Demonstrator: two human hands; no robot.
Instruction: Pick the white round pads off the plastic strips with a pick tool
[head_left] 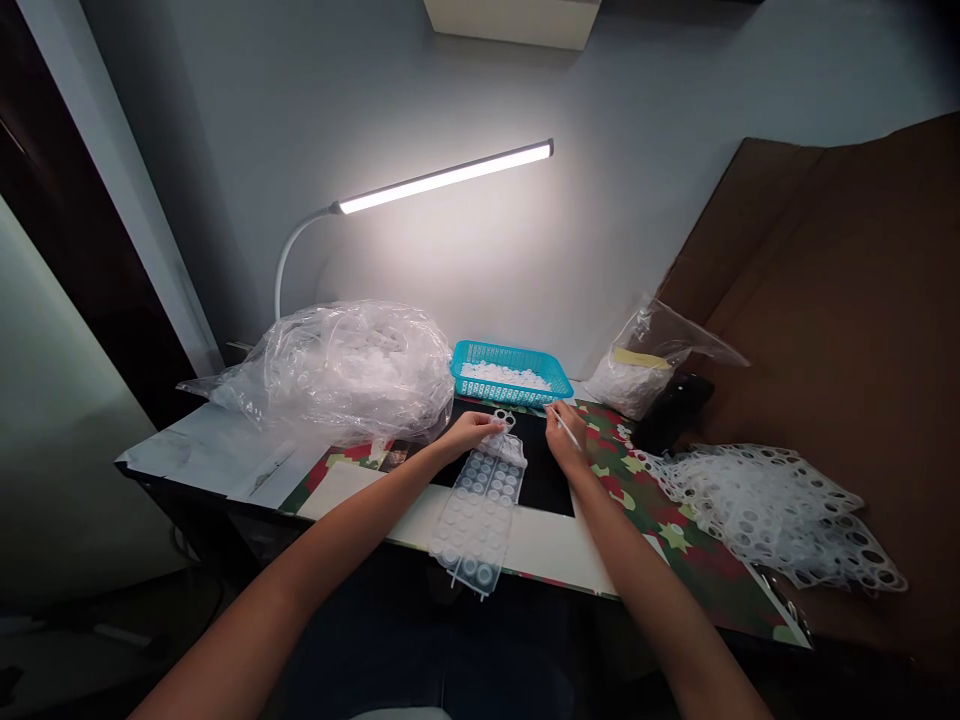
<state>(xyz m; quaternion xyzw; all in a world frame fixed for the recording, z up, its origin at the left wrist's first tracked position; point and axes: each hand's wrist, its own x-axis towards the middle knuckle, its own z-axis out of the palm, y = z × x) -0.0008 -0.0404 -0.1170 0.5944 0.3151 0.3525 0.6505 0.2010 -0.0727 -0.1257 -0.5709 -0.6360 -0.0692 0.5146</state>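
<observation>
My left hand [474, 430] pinches the far end of a translucent strip with round holes [505, 417]. Below it, a translucent plastic sheet with rows of round shapes [478, 515] hangs partly over the table's front edge. Closed around a thin white stick-like tool [568, 430], my right hand [562, 442] is just to the right of the strip; the tool's exact kind is unclear. Behind both hands stands a turquoise basket [514, 393] with many small white pieces [504, 376] in it.
A large clear bag of white pieces [352, 375] fills the back left, beside a lit lamp [450, 178]. At the right lie a smaller bag [634, 380], a black object [673, 412] and a heap of perforated translucent sheets [772, 515]. Cardboard [840, 330] stands behind these.
</observation>
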